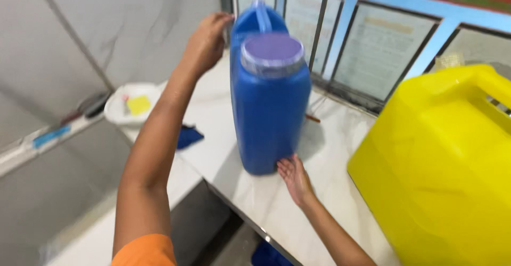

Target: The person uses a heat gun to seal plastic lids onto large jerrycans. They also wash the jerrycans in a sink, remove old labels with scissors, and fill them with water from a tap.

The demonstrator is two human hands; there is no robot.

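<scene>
At the base of the blue jug, near its front bottom corner, the right hand lies open, palm up, fingers spread a little, fingertips touching the jug's lower edge; it grips nothing. Up at the top, the left hand is on the jug's upper back shoulder, fingers curled loosely vs. the plastic, next to the jug's handle; whether it really grips is not clear, the view is blurred. Jug stands upright on the white marble counter, w/ a wide purple-grey lid. To the right, just beside, a big yellow jerrycan on the same counter. To the left, lower, a white bowl w/ a yellow piece in it, and a dark blue cloth.
</scene>
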